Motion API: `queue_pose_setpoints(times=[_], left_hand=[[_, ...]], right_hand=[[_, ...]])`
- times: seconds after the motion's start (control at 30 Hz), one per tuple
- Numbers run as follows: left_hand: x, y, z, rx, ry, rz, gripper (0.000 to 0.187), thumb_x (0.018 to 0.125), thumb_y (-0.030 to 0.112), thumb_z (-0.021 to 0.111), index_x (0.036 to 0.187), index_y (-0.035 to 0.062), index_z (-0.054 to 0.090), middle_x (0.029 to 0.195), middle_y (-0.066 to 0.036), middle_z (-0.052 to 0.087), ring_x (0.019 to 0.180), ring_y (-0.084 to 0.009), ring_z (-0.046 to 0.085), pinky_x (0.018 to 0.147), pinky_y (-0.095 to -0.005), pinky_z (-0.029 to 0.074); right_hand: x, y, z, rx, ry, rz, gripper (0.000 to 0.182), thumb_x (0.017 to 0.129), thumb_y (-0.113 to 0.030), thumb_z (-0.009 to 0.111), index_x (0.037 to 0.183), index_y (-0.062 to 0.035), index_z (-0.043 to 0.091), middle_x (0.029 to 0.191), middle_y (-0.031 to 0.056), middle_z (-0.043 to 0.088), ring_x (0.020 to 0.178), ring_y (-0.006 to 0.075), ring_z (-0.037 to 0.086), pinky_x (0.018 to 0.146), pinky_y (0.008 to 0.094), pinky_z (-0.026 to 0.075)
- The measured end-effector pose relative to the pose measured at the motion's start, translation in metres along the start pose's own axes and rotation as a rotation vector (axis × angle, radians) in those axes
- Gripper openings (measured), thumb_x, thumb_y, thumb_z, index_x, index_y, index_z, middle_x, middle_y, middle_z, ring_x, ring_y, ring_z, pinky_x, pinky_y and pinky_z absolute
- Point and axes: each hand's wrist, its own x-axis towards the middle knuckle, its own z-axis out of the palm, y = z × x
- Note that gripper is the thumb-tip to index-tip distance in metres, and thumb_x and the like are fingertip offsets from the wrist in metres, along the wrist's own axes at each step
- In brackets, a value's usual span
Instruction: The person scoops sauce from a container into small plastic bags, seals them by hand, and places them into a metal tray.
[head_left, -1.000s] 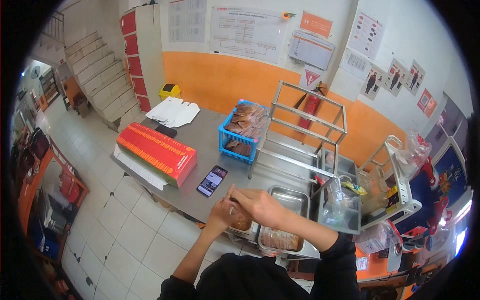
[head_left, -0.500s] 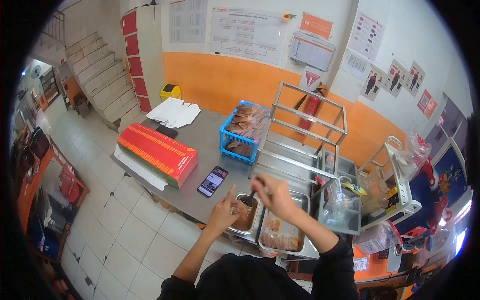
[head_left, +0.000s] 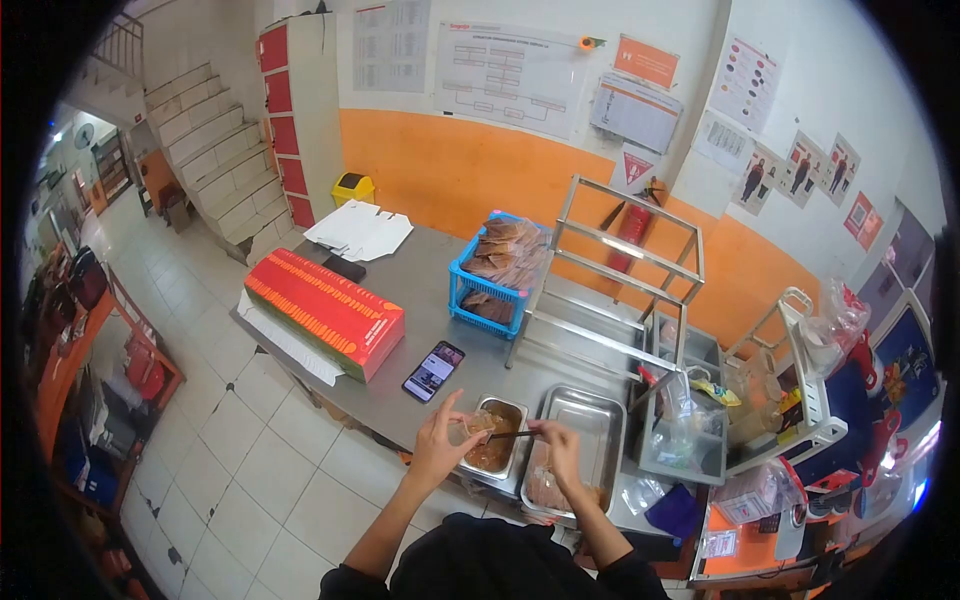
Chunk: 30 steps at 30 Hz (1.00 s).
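My left hand [head_left: 437,445] pinches a small clear plastic bag [head_left: 474,424] at the left rim of a steel container. Brown sauce [head_left: 490,457] with bits in it fills that container. My right hand [head_left: 560,447] grips the handle of a dark spoon [head_left: 514,435], held nearly level over the sauce with its tip at the bag. The spoon's bowl is too small to make out. Beneath my right forearm is a larger steel tray [head_left: 585,408], with filled sauce packets [head_left: 545,490] at its near end, partly hidden by the arm.
A phone [head_left: 434,371] lies behind my left hand. Farther back are a red box [head_left: 325,315], white cardboard [head_left: 358,230] and blue baskets [head_left: 490,275] of brown packets. A metal rack [head_left: 615,260] and a grey divided bin [head_left: 680,440] stand right. A purple cloth [head_left: 672,510] lies nearby.
My right hand has moved from above the container to its right side, and the spoon has swung from steep to nearly level. The left hand still holds the bag. The view has shifted slightly.
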Motion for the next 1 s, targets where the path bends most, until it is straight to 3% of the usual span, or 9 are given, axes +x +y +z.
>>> queue_pose_setpoints(times=[0.03,0.13,0.2,0.3,0.4,0.5,0.6,0.8,1.0], left_hand=[[0.000,0.002,0.002,-0.030,0.016,-0.009,0.081,0.072,0.019,0.084,0.138,0.0043,0.041,0.091,-0.011,0.067,0.086,-0.0264,0.067,0.083,-0.0382,0.051],[0.001,0.004,0.008,-0.097,0.055,-0.017,0.081,0.070,0.014,0.085,0.137,0.0043,0.042,0.088,-0.010,0.065,0.084,-0.0222,0.068,0.077,-0.0337,0.054],[0.003,0.005,0.011,-0.113,0.071,-0.004,0.080,0.068,0.009,0.086,0.136,0.0047,0.044,0.088,-0.009,0.064,0.085,-0.0187,0.069,0.076,-0.0298,0.055],[0.007,0.016,0.006,-0.128,0.061,-0.026,0.074,0.069,0.013,0.086,0.132,0.0029,0.047,0.085,-0.011,0.065,0.084,-0.0190,0.069,0.073,-0.0298,0.054],[0.007,0.015,0.004,-0.306,-0.004,-0.139,0.055,0.076,0.008,0.080,0.124,-0.0016,0.055,0.089,-0.010,0.068,0.086,-0.0167,0.068,0.075,-0.0270,0.053],[0.001,0.000,0.013,-0.736,-0.089,-0.285,0.032,0.086,0.004,0.070,0.115,-0.0056,0.063,0.096,-0.010,0.070,0.087,-0.0146,0.067,0.078,-0.0254,0.053],[-0.004,0.004,0.014,-0.720,-0.044,-0.280,0.022,0.093,0.004,0.061,0.111,-0.0074,0.066,0.102,-0.010,0.070,0.088,-0.0131,0.066,0.080,-0.0246,0.052],[-0.007,-0.007,0.019,-0.639,-0.030,-0.315,0.020,0.093,0.008,0.063,0.106,-0.0049,0.070,0.094,-0.009,0.072,0.084,-0.0109,0.064,0.078,-0.0252,0.051],[-0.009,0.003,0.017,-0.475,0.058,-0.225,0.017,0.091,0.005,0.063,0.102,-0.0055,0.071,0.092,-0.009,0.072,0.079,-0.0103,0.062,0.075,-0.0258,0.050]], right_hand=[[-0.006,-0.010,0.012,-0.181,-0.054,-0.064,0.028,0.093,-0.020,0.062,0.110,0.0013,0.067,0.101,0.0127,0.072,0.087,0.0195,0.068,0.083,0.0297,0.049],[-0.014,-0.055,0.039,-0.414,-0.131,-0.342,0.027,0.089,-0.015,0.067,0.113,-0.0027,0.068,0.096,0.0083,0.073,0.088,0.0166,0.067,0.087,0.0287,0.047],[-0.016,-0.074,0.048,-0.400,-0.160,-0.215,0.024,0.086,-0.014,0.069,0.107,-0.0017,0.070,0.093,0.0090,0.073,0.087,0.0162,0.067,0.085,0.0290,0.047],[-0.010,-0.078,0.046,-0.360,-0.166,-0.147,0.017,0.085,-0.012,0.071,0.096,0.0001,0.073,0.090,0.0102,0.073,0.084,0.0157,0.066,0.081,0.0294,0.049],[-0.001,-0.088,0.042,-0.378,-0.201,-0.213,0.013,0.085,-0.009,0.070,0.094,0.0011,0.073,0.088,0.0114,0.073,0.083,0.0150,0.066,0.078,0.0293,0.050],[0.002,-0.103,0.037,-0.386,-0.177,-0.182,0.012,0.086,-0.008,0.069,0.093,0.0015,0.073,0.088,0.0115,0.073,0.082,0.0157,0.067,0.077,0.0300,0.050],[0.003,-0.113,0.032,-0.404,-0.239,-0.158,0.012,0.086,-0.007,0.068,0.092,0.0014,0.073,0.088,0.0117,0.073,0.081,0.0162,0.067,0.075,0.0308,0.050],[0.006,-0.092,0.027,-0.495,-0.257,-0.140,0.013,0.085,-0.009,0.069,0.091,0.0011,0.073,0.085,0.0100,0.073,0.078,0.0153,0.067,0.071,0.0306,0.050],[-0.001,-0.095,0.030,-0.402,-0.223,-0.098,0.013,0.082,-0.011,0.072,0.088,-0.0003,0.074,0.084,0.0073,0.073,0.076,0.0128,0.066,0.071,0.0296,0.049]])
